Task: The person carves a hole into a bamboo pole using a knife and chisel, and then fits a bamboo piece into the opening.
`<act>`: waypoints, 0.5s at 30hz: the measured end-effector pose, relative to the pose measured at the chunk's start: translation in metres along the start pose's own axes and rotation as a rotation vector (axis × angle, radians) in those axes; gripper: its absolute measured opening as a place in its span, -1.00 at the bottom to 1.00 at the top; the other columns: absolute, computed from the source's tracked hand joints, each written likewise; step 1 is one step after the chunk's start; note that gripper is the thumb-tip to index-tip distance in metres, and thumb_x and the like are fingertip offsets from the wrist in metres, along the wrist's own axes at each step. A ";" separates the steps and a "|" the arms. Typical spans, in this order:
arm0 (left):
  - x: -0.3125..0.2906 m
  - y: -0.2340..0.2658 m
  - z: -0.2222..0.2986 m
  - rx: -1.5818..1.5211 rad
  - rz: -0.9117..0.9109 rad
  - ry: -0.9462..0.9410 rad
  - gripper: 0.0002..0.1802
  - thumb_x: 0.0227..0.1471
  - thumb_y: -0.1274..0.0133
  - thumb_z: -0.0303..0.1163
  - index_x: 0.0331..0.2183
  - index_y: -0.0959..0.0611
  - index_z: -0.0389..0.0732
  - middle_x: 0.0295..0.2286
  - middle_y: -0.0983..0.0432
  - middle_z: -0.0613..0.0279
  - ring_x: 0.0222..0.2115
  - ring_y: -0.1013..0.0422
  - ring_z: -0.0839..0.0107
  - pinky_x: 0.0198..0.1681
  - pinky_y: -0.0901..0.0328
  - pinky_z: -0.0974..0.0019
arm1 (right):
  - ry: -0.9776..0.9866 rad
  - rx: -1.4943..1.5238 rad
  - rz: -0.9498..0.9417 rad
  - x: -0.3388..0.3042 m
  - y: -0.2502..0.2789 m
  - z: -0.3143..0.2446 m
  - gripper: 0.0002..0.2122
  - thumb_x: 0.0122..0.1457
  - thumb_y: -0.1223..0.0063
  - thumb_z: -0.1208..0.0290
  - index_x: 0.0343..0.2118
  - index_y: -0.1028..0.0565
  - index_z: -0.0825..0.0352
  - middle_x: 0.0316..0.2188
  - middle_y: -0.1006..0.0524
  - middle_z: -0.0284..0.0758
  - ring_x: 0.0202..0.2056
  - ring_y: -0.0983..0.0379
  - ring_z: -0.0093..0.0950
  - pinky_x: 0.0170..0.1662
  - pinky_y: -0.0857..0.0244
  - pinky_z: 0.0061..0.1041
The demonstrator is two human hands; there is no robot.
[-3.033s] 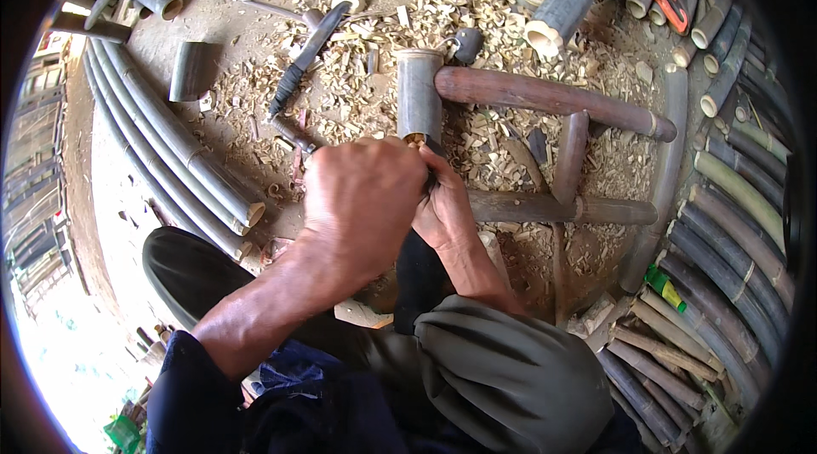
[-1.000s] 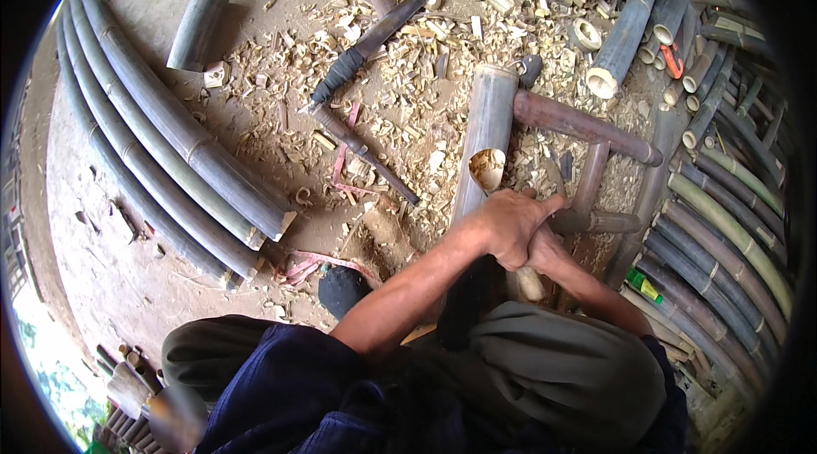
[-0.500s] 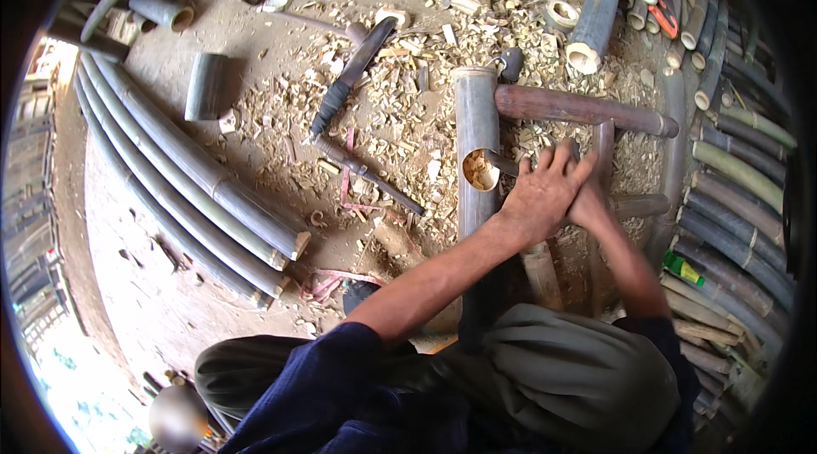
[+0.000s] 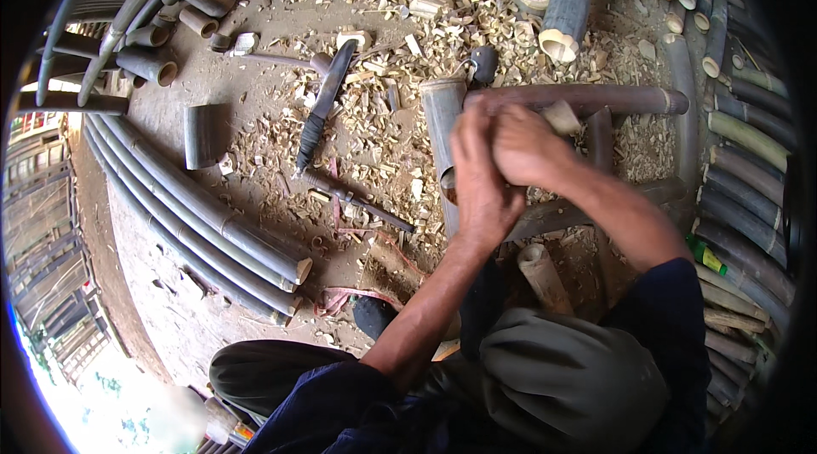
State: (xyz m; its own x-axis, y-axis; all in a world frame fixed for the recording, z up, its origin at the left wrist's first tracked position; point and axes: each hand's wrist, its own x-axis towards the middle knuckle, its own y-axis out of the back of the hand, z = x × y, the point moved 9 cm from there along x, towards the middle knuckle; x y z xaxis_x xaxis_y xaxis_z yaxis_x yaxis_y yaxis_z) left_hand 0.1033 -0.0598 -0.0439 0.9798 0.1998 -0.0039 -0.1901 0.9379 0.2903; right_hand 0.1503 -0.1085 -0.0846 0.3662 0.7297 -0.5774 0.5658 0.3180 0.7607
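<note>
A thick grey bamboo pole (image 4: 440, 118) runs up from between my knees, with a round hole in its side partly covered by my left hand (image 4: 485, 169). That hand's fingers are bent and pressed together; what they grip is hidden. Close against it, my right hand (image 4: 529, 148) is closed in a fist. A short pale-ended cylinder (image 4: 562, 117) sticks out beside the right fist and seems held in it. Just beyond both hands, a reddish-brown bamboo rail (image 4: 613, 99) meets the pole near its top. Another dark bamboo rail (image 4: 553, 217) joins the pole below the hands.
Left of the pole lie a machete (image 4: 328, 97) with a wrapped handle and a thin dark rod (image 4: 374, 209). Wood chips (image 4: 396, 122) cover the ground. Long bent bamboo poles (image 4: 213, 207) lie at left, a short bamboo piece (image 4: 198, 137) near them. Stacked bamboo (image 4: 749, 173) lines the right.
Both hands have moved up and left to the pole, near the reddish-brown rail. The left hand no longer lies spread over the right. The pale-ended cylinder has come into view; the view has shifted slightly.
</note>
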 end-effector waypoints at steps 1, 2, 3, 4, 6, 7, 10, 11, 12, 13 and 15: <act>0.001 -0.008 0.002 0.113 -0.100 0.035 0.16 -0.26 -0.15 -0.68 0.38 -0.02 -0.17 0.07 -0.25 -0.23 0.07 -0.35 -0.12 0.07 -0.43 -0.05 | -0.058 0.142 -0.082 -0.005 -0.009 0.010 -0.82 0.21 -0.14 0.34 -0.30 -0.63 0.35 -0.28 -0.64 -0.19 -0.30 -0.54 -0.41 -0.12 -0.46 -0.31; 0.002 -0.019 0.007 0.123 -0.257 0.147 0.17 -0.29 -0.18 -0.68 0.36 -0.06 -0.12 0.02 -0.31 -0.26 0.04 -0.38 -0.20 0.11 -0.41 -0.10 | -0.209 0.386 -0.288 -0.016 -0.023 0.023 -0.76 0.23 -0.14 0.33 -0.19 -0.62 0.40 -0.24 -0.62 -0.13 -0.26 -0.54 -0.32 -0.05 -0.45 -0.23; -0.002 -0.037 0.015 0.154 -0.437 0.239 0.18 -0.30 -0.22 -0.66 0.36 -0.07 -0.10 0.07 -0.26 -0.28 0.04 -0.37 -0.27 0.13 -0.40 -0.08 | -0.249 0.488 -0.372 -0.029 -0.080 0.051 -0.72 0.18 -0.21 0.30 -0.13 -0.61 0.38 -0.22 -0.61 -0.12 -0.20 -0.55 -0.30 -0.02 -0.45 -0.24; -0.011 -0.044 0.011 0.198 -0.588 0.351 0.20 -0.31 -0.26 -0.63 0.36 -0.08 -0.08 0.13 -0.21 -0.31 0.04 -0.36 -0.34 0.15 -0.40 -0.06 | -0.075 0.527 -0.357 -0.041 -0.074 0.033 -0.59 0.14 -0.25 0.29 0.02 -0.54 0.37 -0.23 -0.60 -0.14 -0.14 -0.56 -0.29 0.01 -0.44 -0.26; -0.020 -0.049 0.019 0.250 -0.671 0.263 0.20 -0.32 -0.31 -0.56 0.35 -0.08 -0.08 0.15 -0.21 -0.31 0.10 -0.34 -0.33 0.17 -0.37 -0.08 | 0.003 0.615 -0.348 -0.060 -0.087 0.021 -0.57 0.15 -0.24 0.29 0.05 -0.51 0.37 -0.25 -0.60 -0.15 -0.15 -0.56 -0.30 0.00 -0.45 -0.27; -0.024 -0.050 0.018 0.234 -0.745 0.301 0.21 -0.32 -0.30 -0.55 0.36 -0.08 -0.09 0.16 -0.22 -0.30 0.13 -0.33 -0.32 0.20 -0.33 -0.08 | 0.017 0.651 -0.331 -0.065 -0.095 0.015 -0.56 0.15 -0.24 0.29 0.06 -0.50 0.37 -0.26 -0.60 -0.16 -0.16 -0.57 -0.31 -0.01 -0.45 -0.27; -0.032 -0.044 0.016 0.255 -0.763 0.238 0.19 -0.28 -0.31 -0.45 0.37 -0.10 -0.07 0.09 -0.29 -0.24 0.09 -0.37 -0.30 0.22 -0.30 -0.05 | 0.044 0.713 -0.171 -0.072 -0.108 -0.001 -0.53 0.16 -0.23 0.29 0.11 -0.45 0.36 -0.28 -0.60 -0.17 -0.17 -0.57 -0.33 -0.02 -0.46 -0.29; -0.033 -0.041 0.018 0.226 -0.761 0.200 0.18 -0.28 -0.31 -0.42 0.37 -0.10 -0.05 0.07 -0.33 -0.24 0.10 -0.38 -0.24 0.23 -0.29 -0.06 | 0.058 0.722 -0.092 -0.074 -0.108 -0.006 -0.52 0.17 -0.23 0.29 0.12 -0.44 0.36 -0.29 -0.60 -0.18 -0.17 -0.57 -0.33 -0.02 -0.46 -0.29; -0.035 -0.038 0.016 0.204 -0.784 0.179 0.18 -0.28 -0.31 -0.42 0.37 -0.11 -0.05 0.06 -0.34 -0.23 0.10 -0.39 -0.21 0.23 -0.29 -0.06 | 0.080 0.733 -0.001 -0.075 -0.107 -0.014 -0.51 0.17 -0.23 0.29 0.13 -0.42 0.36 -0.30 -0.60 -0.19 -0.18 -0.57 -0.34 -0.03 -0.46 -0.29; -0.036 -0.036 0.014 0.181 -0.808 0.158 0.19 -0.29 -0.31 -0.41 0.37 -0.11 -0.04 0.04 -0.36 -0.21 0.10 -0.39 -0.18 0.23 -0.28 -0.06 | 0.096 0.739 0.085 -0.075 -0.107 -0.019 -0.50 0.17 -0.23 0.29 0.15 -0.41 0.36 -0.30 -0.60 -0.19 -0.18 -0.58 -0.35 -0.03 -0.46 -0.30; -0.039 -0.030 0.014 0.157 -0.841 0.100 0.17 -0.36 -0.32 -0.44 0.34 -0.20 -0.04 0.04 -0.40 -0.16 0.09 -0.41 -0.11 0.22 -0.29 -0.02 | 0.121 0.753 0.256 -0.078 -0.099 -0.033 -0.48 0.18 -0.22 0.29 0.18 -0.38 0.36 -0.32 -0.60 -0.20 -0.19 -0.58 -0.36 -0.04 -0.47 -0.31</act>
State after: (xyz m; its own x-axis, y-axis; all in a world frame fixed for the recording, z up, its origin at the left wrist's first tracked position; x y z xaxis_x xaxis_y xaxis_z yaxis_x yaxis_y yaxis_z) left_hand 0.0719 -0.0993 -0.0391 0.7797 -0.5130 -0.3591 0.6146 0.7369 0.2817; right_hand 0.0414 -0.1771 -0.1056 0.4938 0.7989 -0.3435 0.8373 -0.3303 0.4357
